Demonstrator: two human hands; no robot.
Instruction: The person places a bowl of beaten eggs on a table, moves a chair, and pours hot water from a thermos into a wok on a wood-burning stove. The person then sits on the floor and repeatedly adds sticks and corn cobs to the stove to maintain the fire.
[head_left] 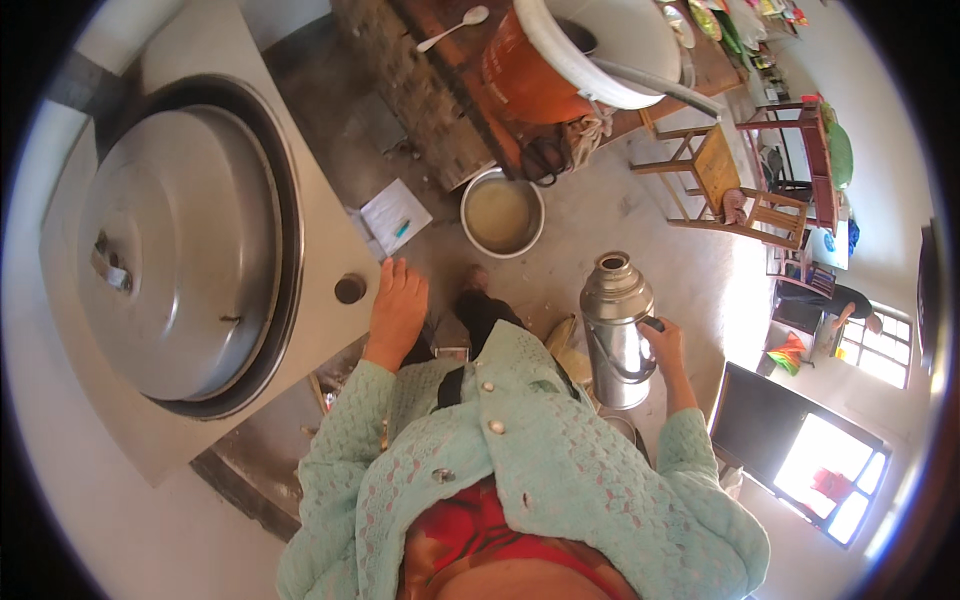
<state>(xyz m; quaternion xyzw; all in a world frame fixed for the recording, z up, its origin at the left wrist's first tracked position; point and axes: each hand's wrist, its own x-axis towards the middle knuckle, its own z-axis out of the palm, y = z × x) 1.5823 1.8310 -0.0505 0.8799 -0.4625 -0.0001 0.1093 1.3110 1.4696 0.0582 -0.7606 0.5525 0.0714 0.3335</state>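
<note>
My right hand (pixel 664 348) is wrapped round the dark handle of a shiny metal thermos flask (pixel 618 345). The flask stands roughly upright at my right side, and its mouth at the top shows a dark hole. My left hand (pixel 398 308) holds nothing; its fingers are stretched out at the corner of the pale stove top (pixel 318 300), beside a small round hole. A large metal lid (pixel 185 255) covers the wok set into that stove. On the floor ahead sits a metal basin (pixel 500 215) with cloudy liquid in it.
A wooden table (pixel 450 60) ahead bears an orange-brown bucket (pixel 530 75) with a white rim and a spoon (pixel 455 28). Paper (pixel 396 215) lies on the floor near the stove. Wooden chairs (pixel 700 170) stand to the right; another person (pixel 845 305) is farther off.
</note>
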